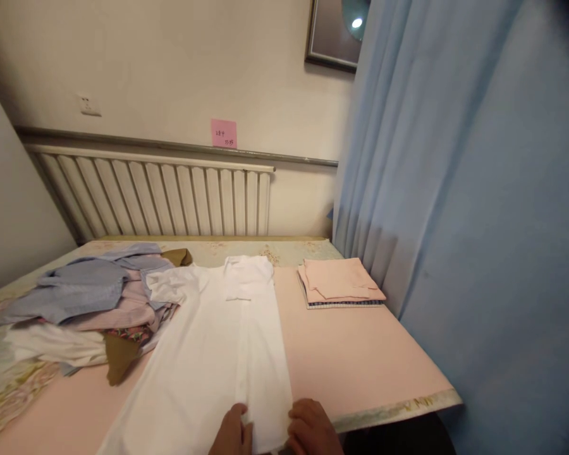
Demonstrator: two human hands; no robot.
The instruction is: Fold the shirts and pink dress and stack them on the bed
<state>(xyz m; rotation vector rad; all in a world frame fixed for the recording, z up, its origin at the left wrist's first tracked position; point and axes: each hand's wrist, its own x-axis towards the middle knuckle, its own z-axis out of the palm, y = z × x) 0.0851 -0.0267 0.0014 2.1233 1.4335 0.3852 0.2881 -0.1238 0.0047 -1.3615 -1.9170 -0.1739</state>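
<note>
A white shirt [208,354] lies lengthwise in front of me. Its right side is folded inward, and a sleeve [249,278] is doubled over near the top. At the bottom of the shirt, my left hand [232,432] has its fingers closed on the cloth beside the long front strip. My right hand [313,427] grips the shirt's right edge near the lower corner, fingers curled over it. The lowest part of the shirt runs out of view.
A loose heap of clothes [90,284] sits to the left. Folded pink garments [341,278] are stacked at the right on the pink cloth [355,354] covering the table. A blue curtain [478,221] hangs along the right side. Behind stand a radiator [171,196] and wall.
</note>
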